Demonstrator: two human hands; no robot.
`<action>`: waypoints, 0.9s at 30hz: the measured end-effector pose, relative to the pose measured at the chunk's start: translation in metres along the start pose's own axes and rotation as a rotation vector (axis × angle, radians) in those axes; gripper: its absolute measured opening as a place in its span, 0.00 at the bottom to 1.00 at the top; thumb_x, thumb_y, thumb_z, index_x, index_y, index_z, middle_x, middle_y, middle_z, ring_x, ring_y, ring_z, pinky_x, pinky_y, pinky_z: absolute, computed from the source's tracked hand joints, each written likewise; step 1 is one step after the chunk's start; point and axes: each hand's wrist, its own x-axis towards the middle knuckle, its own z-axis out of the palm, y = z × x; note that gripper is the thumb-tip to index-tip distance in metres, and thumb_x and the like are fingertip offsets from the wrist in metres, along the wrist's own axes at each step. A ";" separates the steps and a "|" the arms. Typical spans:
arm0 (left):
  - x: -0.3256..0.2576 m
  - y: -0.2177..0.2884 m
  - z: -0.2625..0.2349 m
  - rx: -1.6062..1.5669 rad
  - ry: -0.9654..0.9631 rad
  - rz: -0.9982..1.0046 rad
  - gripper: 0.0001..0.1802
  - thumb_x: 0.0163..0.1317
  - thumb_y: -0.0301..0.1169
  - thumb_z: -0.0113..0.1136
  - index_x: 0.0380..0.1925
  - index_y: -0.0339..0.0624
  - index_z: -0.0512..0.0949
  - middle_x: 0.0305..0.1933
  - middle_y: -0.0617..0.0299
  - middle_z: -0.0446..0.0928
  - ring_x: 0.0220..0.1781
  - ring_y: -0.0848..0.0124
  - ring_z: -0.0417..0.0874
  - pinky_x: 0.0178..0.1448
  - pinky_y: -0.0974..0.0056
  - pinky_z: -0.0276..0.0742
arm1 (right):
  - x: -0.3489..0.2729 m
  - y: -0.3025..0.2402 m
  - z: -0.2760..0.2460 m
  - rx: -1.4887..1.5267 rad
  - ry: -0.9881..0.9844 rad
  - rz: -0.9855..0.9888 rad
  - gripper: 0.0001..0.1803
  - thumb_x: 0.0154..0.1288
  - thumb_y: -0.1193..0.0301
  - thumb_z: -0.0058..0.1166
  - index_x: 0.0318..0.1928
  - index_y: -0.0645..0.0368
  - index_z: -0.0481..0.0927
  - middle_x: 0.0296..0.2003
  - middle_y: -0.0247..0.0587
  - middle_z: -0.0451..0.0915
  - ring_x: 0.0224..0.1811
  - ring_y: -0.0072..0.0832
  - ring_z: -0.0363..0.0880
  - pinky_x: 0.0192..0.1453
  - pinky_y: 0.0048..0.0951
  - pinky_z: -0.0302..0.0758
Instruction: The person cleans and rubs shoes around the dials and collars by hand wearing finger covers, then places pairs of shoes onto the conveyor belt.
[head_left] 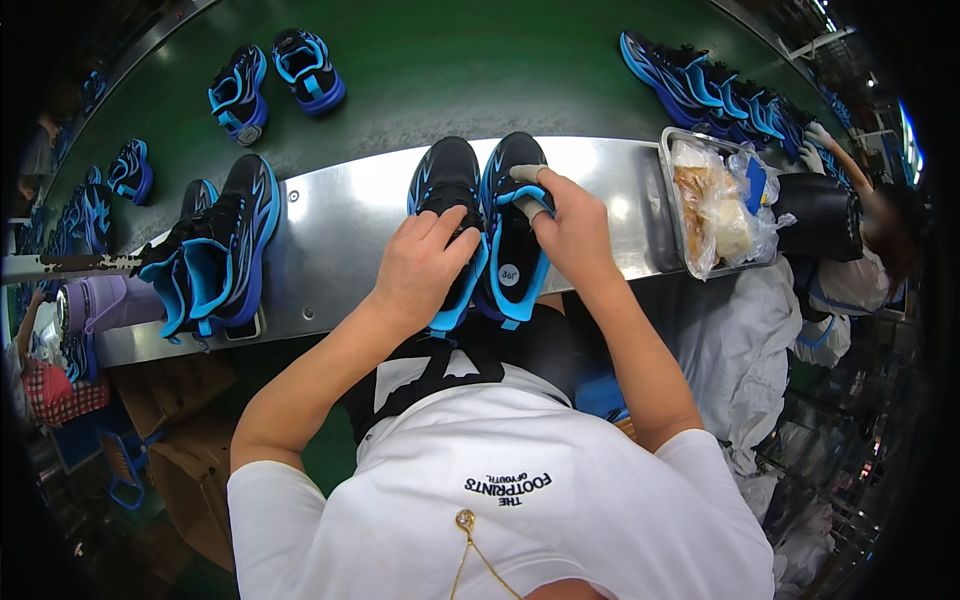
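Steel shelf point(340, 215) runs along the near edge of a green conveyor belt point(420, 60), and at its left end a pair of black-and-blue sneakers point(215, 255) lies tipped on its side beside a lilac bottle point(105, 300). Further right, the left hand point(420, 270) lies curled over the heel of the left shoe point(447, 215), fingers closed down on the collar in a loose grasp. Touching that shoe stands the right shoe point(512, 240), its insole with a round white sticker showing; the right hand point(570, 225) pinches the tongue between thumb and forefinger, both apparently wrapped in white tape. Both shoes sit near the shelf's front lip, so a hard tug on the tongue could, I judge, drag the right one off toward the person's lap, or knock its neighbour askew. At the right a metal tray point(668, 190) holds crumpled plastic bags, contents hard to make out. Beyond it a co-worker's gloved hand point(820, 135) reaches at a row of sneakers point(720, 85), mostly cut off by the dark rim. The left palm's grip underneath is hidden.
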 end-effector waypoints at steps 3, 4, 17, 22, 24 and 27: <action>-0.001 -0.001 0.000 -0.007 0.013 -0.004 0.16 0.50 0.22 0.57 0.41 0.43 0.81 0.51 0.56 0.79 0.41 0.59 0.79 0.46 0.58 0.76 | -0.001 -0.010 -0.012 -0.073 -0.044 -0.055 0.25 0.53 0.84 0.59 0.54 0.55 0.81 0.44 0.48 0.83 0.48 0.42 0.82 0.51 0.34 0.77; -0.001 -0.001 0.001 -0.003 0.017 -0.004 0.16 0.50 0.22 0.57 0.41 0.43 0.81 0.51 0.56 0.79 0.41 0.59 0.79 0.46 0.58 0.76 | -0.004 -0.010 -0.013 -0.072 -0.044 -0.061 0.25 0.53 0.84 0.59 0.54 0.55 0.81 0.44 0.48 0.83 0.48 0.42 0.82 0.51 0.34 0.77; 0.013 0.022 -0.036 -0.077 -0.158 -0.143 0.30 0.45 0.21 0.62 0.54 0.40 0.76 0.60 0.51 0.74 0.56 0.52 0.72 0.58 0.51 0.70 | -0.005 -0.006 -0.017 0.075 -0.037 0.048 0.30 0.54 0.83 0.59 0.61 0.56 0.76 0.46 0.49 0.83 0.48 0.38 0.83 0.52 0.31 0.78; 0.013 0.031 0.001 -0.013 -0.115 -0.289 0.34 0.40 0.29 0.71 0.52 0.33 0.75 0.59 0.52 0.73 0.58 0.52 0.70 0.57 0.53 0.67 | -0.003 -0.027 0.000 -0.091 0.068 0.005 0.27 0.54 0.76 0.63 0.57 0.56 0.78 0.48 0.51 0.77 0.50 0.46 0.79 0.53 0.37 0.77; 0.015 0.032 0.012 0.013 -0.101 -0.292 0.33 0.39 0.30 0.71 0.50 0.34 0.76 0.57 0.51 0.74 0.57 0.54 0.70 0.55 0.53 0.66 | 0.004 -0.032 0.005 -0.019 0.042 0.050 0.23 0.55 0.73 0.63 0.54 0.57 0.79 0.52 0.56 0.75 0.54 0.52 0.77 0.57 0.42 0.76; 0.018 0.037 0.021 0.060 -0.069 -0.284 0.30 0.37 0.31 0.73 0.44 0.37 0.76 0.55 0.52 0.74 0.56 0.56 0.70 0.51 0.54 0.65 | -0.005 -0.024 0.011 0.015 0.109 0.026 0.23 0.55 0.74 0.61 0.54 0.58 0.79 0.52 0.57 0.75 0.57 0.53 0.75 0.58 0.43 0.75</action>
